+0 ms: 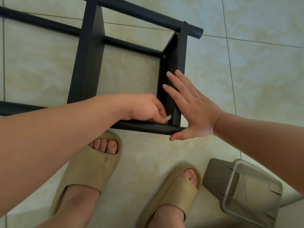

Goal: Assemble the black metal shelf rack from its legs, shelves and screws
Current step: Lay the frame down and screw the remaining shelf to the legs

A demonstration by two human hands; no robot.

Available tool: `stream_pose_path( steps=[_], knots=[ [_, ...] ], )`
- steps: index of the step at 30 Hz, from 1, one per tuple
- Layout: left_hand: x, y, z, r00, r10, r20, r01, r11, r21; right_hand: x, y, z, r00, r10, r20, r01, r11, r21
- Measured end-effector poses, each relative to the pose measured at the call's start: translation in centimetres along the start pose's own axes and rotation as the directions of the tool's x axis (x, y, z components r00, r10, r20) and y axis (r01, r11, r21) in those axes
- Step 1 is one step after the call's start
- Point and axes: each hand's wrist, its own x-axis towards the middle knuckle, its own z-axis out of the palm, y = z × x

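Two tan slippers (pixel 92 170) fill the bottom of the frame, toes just short of the rack's near leg (pixel 148 126). At lower right a grey lidded plastic tub (pixel 243 191) lies tilted on the tile floor (pixel 246 79).

The black rack (pixel 88 55) lies on its side across the upper left and centre. Its end shelf (pixel 174 63) stands on edge between the near leg and the far leg (pixel 148 15), whose open tube end points to the upper right. A screw (pixel 164 56) shows on the shelf's inner face.

The left hand (pixel 144 107) has its fingers curled, pinching a small silver key (pixel 168 118) at the corner where shelf meets near leg. The right hand (pixel 192 109) is flat, fingers straight against the shelf's outer face, thumb beside the leg's end. Bare tile spreads right of the rack.
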Motion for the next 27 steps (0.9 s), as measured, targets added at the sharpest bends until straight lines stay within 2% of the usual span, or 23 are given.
stream_pose_path(
  steps=[4, 6, 9, 11, 13, 15, 19, 21, 23, 25, 27],
  knots=[
    [-0.8, 0.0, -0.5, 0.993, -0.001, -0.120, 0.018, 0.991, 0.135, -0.3, -0.2, -0.4, 0.999, 0.008, 0.049, -0.006, 0.999, -0.041],
    [-1.9, -0.2, -1.1, 0.979, -0.012, -0.202, 0.059, 0.973, 0.225, -0.2, -0.4, -0.9, 0.991, 0.046, 0.128, -0.037, 0.997, -0.074],
    [-4.5, 0.2, -2.1, 0.954, -0.042, -0.298, 0.152, 0.921, 0.358, -0.5, -0.9, -2.5, 0.968, 0.143, 0.207, -0.129, 0.988, -0.081],
    [-6.1, 1.2, -3.1, 0.936, -0.022, -0.351, 0.181, 0.886, 0.427, -0.8, -1.3, -3.5, 0.952, 0.240, 0.190, -0.244, 0.970, -0.005],
    [-7.0, 2.8, -4.3, 0.905, 0.054, -0.422, 0.182, 0.848, 0.497, -0.8, -1.2, -4.6, 0.924, 0.357, 0.135, -0.370, 0.926, 0.079],
    [-7.1, 4.6, -5.9, 0.849, 0.160, -0.504, 0.170, 0.821, 0.545, 0.1, -0.6, -5.7, 0.901, 0.428, 0.069, -0.433, 0.897, 0.092],
    [-5.0, 8.9, -10.1, 0.708, 0.420, -0.569, 0.167, 0.683, 0.711, 4.2, 2.0, -8.2, 0.893, 0.450, 0.006, -0.448, 0.889, 0.099],
    [-3.1, 10.5, -12.3, 0.670, 0.478, -0.568, 0.179, 0.638, 0.749, 6.7, 3.8, -9.0, 0.890, 0.456, 0.013, -0.456, 0.885, 0.092],
    [-1.1, 11.3, -14.4, 0.688, 0.427, -0.587, 0.216, 0.652, 0.727, 8.9, 5.6, -9.3, 0.885, 0.462, 0.055, -0.465, 0.884, 0.052],
    [0.8, 11.4, -16.3, 0.726, 0.311, -0.613, 0.292, 0.667, 0.685, 10.3, 7.1, -9.1, 0.875, 0.467, 0.124, -0.476, 0.878, 0.049],
    [2.0, 11.1, -17.5, 0.777, 0.223, -0.589, 0.363, 0.606, 0.708, 11.1, 8.0, -8.9, 0.871, 0.465, 0.160, -0.482, 0.871, 0.093]
  ],
)
